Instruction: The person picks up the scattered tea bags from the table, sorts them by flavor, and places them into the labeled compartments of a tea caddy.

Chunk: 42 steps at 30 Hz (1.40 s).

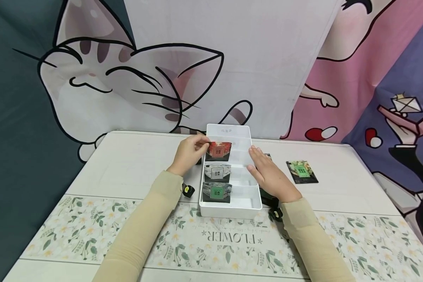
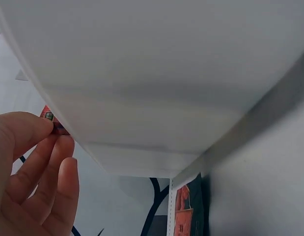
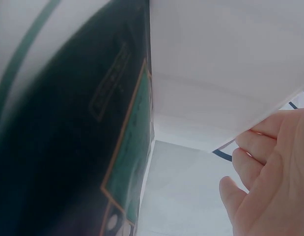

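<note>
A white divided box (image 1: 232, 212) stands in the middle of the table. My left hand (image 1: 190, 153) pinches the upper left corner of a red and black sachet (image 1: 219, 151) in one of the rear compartments; its red edge (image 2: 46, 114) shows at the fingertips in the left wrist view. Nearer me, a grey sachet (image 1: 217, 172) and a green and black sachet (image 1: 216, 192) stand on the left side of their compartments. With fingers fairly straight, my right hand (image 1: 271, 174) touches the box's right wall near the rim.
Another green sachet (image 1: 302, 171) lies on the table at the right. Right of the box, a dark green packet (image 3: 127, 142) is partly hidden under my hand. A red and dark packet (image 2: 183, 211) lies left of the box. A patterned cloth (image 1: 155, 86) hangs behind.
</note>
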{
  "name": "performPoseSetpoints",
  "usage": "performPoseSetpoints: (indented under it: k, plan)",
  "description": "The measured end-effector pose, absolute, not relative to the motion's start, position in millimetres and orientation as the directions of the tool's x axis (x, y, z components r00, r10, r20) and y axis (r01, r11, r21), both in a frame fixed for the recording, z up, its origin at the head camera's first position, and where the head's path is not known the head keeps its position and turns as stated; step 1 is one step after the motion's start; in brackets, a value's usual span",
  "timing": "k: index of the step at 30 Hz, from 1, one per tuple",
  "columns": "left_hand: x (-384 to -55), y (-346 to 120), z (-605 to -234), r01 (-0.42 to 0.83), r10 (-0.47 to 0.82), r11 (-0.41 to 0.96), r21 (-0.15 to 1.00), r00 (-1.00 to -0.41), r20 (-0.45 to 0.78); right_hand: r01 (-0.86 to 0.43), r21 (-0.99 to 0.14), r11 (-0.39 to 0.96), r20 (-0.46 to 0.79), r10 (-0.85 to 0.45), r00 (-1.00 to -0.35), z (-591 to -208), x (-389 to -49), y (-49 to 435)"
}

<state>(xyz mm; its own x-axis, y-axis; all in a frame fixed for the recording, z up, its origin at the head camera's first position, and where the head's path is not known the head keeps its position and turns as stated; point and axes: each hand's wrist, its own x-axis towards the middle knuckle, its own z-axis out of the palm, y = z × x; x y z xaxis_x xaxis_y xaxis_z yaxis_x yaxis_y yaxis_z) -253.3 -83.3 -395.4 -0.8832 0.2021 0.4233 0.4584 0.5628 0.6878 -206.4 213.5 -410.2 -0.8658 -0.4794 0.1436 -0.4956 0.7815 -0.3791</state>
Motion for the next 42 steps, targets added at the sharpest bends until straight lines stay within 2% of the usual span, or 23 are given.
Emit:
performPoseSetpoints:
  k: [10,42]
  plan:
    - [-255.1,-84.0,-397.8,0.459,0.216,0.609,0.647,-0.881,0.422,-0.494,-0.376,0.784,0.141,-0.478,-0.867,-409.1,-207.1,213.4]
    - [-255.5,-90.1,-405.3,0.401,0.211,0.581,0.708,-0.915,0.345,-0.483,-0.376,0.791,0.136,-0.469,-0.873,-411.3,-205.8,213.0]
